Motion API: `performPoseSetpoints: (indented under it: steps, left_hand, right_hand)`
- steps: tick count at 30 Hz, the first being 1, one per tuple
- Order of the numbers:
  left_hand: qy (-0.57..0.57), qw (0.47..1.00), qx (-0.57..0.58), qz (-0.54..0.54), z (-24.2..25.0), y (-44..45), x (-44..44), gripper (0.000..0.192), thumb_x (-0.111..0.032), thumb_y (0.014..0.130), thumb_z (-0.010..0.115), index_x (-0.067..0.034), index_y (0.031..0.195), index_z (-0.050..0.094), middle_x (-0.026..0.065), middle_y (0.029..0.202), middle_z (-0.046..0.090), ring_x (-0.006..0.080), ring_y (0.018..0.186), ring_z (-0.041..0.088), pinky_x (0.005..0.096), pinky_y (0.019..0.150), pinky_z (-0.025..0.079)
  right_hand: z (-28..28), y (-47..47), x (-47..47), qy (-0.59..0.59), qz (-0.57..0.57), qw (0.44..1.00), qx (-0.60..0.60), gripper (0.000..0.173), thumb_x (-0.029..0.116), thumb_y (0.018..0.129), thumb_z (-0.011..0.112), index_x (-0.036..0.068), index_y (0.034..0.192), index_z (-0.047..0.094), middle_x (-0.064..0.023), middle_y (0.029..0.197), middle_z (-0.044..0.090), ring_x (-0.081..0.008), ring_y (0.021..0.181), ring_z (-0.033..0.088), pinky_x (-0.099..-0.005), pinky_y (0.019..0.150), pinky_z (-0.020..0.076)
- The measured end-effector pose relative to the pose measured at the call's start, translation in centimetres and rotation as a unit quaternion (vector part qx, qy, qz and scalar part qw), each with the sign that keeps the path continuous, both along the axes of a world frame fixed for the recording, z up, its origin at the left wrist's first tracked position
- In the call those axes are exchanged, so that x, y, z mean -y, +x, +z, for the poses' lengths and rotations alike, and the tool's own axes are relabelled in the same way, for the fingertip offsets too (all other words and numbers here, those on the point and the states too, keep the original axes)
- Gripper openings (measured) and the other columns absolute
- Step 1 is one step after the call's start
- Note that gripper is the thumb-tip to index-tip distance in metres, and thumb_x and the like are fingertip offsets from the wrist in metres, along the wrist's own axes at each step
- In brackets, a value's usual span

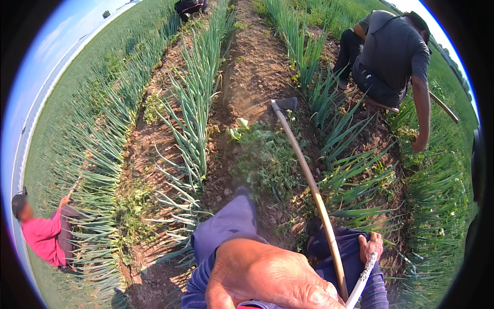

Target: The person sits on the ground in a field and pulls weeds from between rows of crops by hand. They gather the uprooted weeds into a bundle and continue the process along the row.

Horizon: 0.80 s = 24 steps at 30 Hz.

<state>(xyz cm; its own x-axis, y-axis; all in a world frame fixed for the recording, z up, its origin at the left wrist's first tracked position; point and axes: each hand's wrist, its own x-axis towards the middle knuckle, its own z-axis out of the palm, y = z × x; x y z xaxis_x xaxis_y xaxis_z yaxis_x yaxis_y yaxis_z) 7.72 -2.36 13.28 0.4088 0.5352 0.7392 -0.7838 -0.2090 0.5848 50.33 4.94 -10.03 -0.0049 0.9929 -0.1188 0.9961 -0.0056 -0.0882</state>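
My left hand point(270, 270) is raised very near the camera, its back towards me and its fingertips out of sight. Beside its fingers is a white cigarette point(359, 281) with a grey ash tip; whether the fingers hold it cannot be told. My right hand point(371, 247) rests on my dark trousers at the right leg, apparently holding nothing. Between my legs slants a hoe, its wooden handle point(308, 175) running up to a metal blade point(286, 104) lying on the soil. The handle's near end is hidden. Pulled weeds point(270, 158) lie heaped left of the handle.
Rows of green onions point(200, 89) flank the bare soil strip point(254, 69). At the right a person in grey point(393, 54) bends over plants, near another wooden handle point(444, 107). A person in pink point(42, 239) is at the left, and another person point(190, 7) is far ahead.
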Motion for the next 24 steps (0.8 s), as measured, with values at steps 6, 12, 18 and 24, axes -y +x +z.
performPoseSetpoints:
  steps: [6, 12, 18, 24]
  left_hand:
    - [-0.039, 0.998, -0.007, -0.059, -0.7, 2.0, -0.6, 0.05, -0.031, 0.091, 0.068, 0.015, 0.111, 0.06, 0.0335, 0.105, 0.064, 0.042, 0.09, 0.069, 0.0487, 0.077, 0.057]
    - [-0.063, 0.987, 0.0, -0.146, -1.8, 5.4, -1.2, 0.048, -0.029, 0.092, 0.068, 0.014, 0.111, 0.06, 0.0333, 0.105, 0.064, 0.0419, 0.09, 0.069, 0.0488, 0.077, 0.057]
    - [-0.064, 0.982, 0.005, -0.176, -2.0, 6.6, -1.3, 0.046, -0.028, 0.092, 0.067, 0.014, 0.111, 0.06, 0.0332, 0.105, 0.064, 0.0418, 0.089, 0.069, 0.0489, 0.077, 0.057]
    - [-0.056, 0.984, 0.002, -0.17, -1.9, 6.3, -2.2, 0.044, -0.026, 0.093, 0.067, 0.014, 0.11, 0.06, 0.033, 0.105, 0.064, 0.0418, 0.089, 0.069, 0.049, 0.077, 0.057]
  right_hand:
    - [1.0, -1.4, 0.0, -0.001, -0.016, 1.0, 0.013, 0.049, 0.042, 0.083, 0.065, 0.002, 0.111, 0.06, -0.0188, 0.114, 0.059, -0.0378, 0.109, 0.055, -0.0474, 0.092, 0.0455]
    - [1.8, -1.9, 0.0, -0.009, -0.026, 1.0, 0.01, 0.049, 0.041, 0.083, 0.066, 0.0, 0.108, 0.062, -0.0197, 0.113, 0.06, -0.0378, 0.108, 0.057, -0.048, 0.091, 0.0465]
    - [1.6, -1.7, 0.0, 0.013, -0.01, 1.0, 0.005, 0.048, 0.041, 0.082, 0.067, 0.0, 0.108, 0.063, -0.0194, 0.113, 0.06, -0.0373, 0.108, 0.057, -0.0474, 0.091, 0.0468]
    - [1.5, -1.7, 0.0, 0.001, -0.016, 1.0, 0.01, 0.05, 0.043, 0.082, 0.066, 0.001, 0.11, 0.064, -0.0191, 0.115, 0.06, -0.037, 0.109, 0.057, -0.0474, 0.092, 0.0465]
